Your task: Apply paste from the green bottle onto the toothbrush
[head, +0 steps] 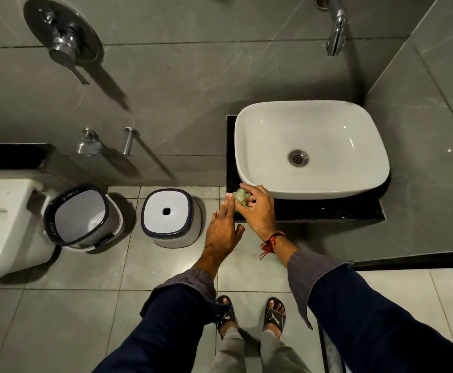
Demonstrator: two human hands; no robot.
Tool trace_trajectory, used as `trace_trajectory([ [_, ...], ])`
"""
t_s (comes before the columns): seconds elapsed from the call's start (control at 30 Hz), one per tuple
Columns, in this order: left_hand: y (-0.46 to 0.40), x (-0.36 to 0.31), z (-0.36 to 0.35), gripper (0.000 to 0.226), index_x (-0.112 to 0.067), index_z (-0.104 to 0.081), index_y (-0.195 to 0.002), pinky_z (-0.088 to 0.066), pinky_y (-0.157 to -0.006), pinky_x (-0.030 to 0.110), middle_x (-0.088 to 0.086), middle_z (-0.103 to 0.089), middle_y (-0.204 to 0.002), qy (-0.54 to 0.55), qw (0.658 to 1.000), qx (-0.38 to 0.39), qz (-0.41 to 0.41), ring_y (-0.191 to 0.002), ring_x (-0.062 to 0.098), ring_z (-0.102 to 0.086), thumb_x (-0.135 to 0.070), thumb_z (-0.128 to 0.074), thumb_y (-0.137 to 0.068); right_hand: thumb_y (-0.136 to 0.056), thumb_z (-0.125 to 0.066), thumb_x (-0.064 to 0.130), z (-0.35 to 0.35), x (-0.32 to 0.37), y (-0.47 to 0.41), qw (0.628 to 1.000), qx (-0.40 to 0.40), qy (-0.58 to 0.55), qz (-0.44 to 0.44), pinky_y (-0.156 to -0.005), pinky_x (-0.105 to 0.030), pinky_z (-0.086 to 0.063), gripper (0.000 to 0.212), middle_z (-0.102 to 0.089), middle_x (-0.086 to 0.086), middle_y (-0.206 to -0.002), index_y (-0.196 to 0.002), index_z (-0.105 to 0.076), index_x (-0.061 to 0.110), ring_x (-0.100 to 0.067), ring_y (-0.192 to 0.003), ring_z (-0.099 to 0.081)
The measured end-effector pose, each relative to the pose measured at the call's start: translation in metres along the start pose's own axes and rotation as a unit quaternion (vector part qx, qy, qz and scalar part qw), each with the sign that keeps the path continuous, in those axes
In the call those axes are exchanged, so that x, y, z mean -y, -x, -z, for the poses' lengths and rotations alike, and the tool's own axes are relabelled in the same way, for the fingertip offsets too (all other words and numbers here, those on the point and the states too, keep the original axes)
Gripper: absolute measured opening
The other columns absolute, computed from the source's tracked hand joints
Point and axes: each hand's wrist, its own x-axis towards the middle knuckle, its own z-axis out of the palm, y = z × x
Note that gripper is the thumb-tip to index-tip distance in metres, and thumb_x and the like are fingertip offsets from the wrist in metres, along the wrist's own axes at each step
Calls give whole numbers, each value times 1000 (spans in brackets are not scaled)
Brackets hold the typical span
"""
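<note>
The green bottle (239, 196) stands at the left front corner of the black counter (327, 211), beside the white basin (311, 149). Only its pale green top shows between my hands. My right hand (259, 210) is wrapped around the bottle from the right, fingers closed on its top. My left hand (224, 228) reaches in from the left with fingers straight and apart, its fingertips just touching or nearly touching the bottle. No toothbrush is visible.
A wall tap (337, 33) hangs above the basin. On the floor to the left stand an open white bin (82, 219) and a lidded white bin (170, 216). A toilet (2, 227) is at the far left. A mixer handle (64, 44) is on the wall.
</note>
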Motion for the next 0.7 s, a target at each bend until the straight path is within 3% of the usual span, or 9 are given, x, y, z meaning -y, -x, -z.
trace_trajectory([
  [0.13,2,0,0,86,-11,-5,-164,-24,-128,48,5,-8,-174,33,999,-14,-8,-159,24,-18,-28,-60,-100,-90,-72,23,-2,-12,15,997,-58,-32,-37,-96,-38,-59,44,-54,-4,-131,-132,-61,14,-19,-115,-60],
  [0.23,1,-3,4,82,-7,-12,-163,-32,-125,43,11,-22,-170,124,992,-24,25,-155,29,-28,-12,-61,-98,-96,-60,17,-2,-25,23,980,-58,-72,-173,-112,-43,-45,47,-49,-8,-147,-142,-52,13,-23,-131,-52],
  [0.3,-1,-5,6,77,-6,-19,-162,-32,-125,40,14,-32,-166,165,986,-21,33,-153,29,-34,-3,-58,-96,-97,-53,11,-3,-29,25,970,6,-124,-208,-107,-20,-46,45,-56,-7,-143,-142,-52,15,-10,-124,-57],
  [0.37,-3,-5,9,76,-8,-22,-162,-31,-125,32,12,-38,-164,181,982,-25,41,-151,27,-38,1,-56,-94,-96,-51,8,-7,-26,23,971,42,-126,-196,-82,-1,-45,43,-63,3,-126,-137,-59,21,10,-103,-59],
  [0.43,-6,-3,12,77,-11,-24,-162,-30,-119,24,10,-41,-162,188,981,-35,42,-149,27,-40,1,-56,-93,-95,-50,6,-12,-21,17,968,40,-142,-203,-81,-5,-43,44,-62,7,-118,-135,-61,20,4,-100,-59],
  [0.57,-15,1,17,79,-12,-24,-162,-30,-112,18,11,-42,-161,187,981,-33,43,-147,28,-41,2,-56,-91,-92,-49,1,-15,-15,4,957,20,-177,-227,-110,-37,-45,47,-63,-6,-134,-135,-61,14,-21,-124,-56],
  [0.7,-23,-4,20,80,-11,-24,-162,-26,-113,17,12,-42,-161,195,979,-30,43,-149,27,-39,1,-57,-90,-92,-49,3,-13,-11,-2,964,24,-161,-213,-108,-38,-46,43,-66,-4,-122,-130,-65,15,-23,-120,-58],
])
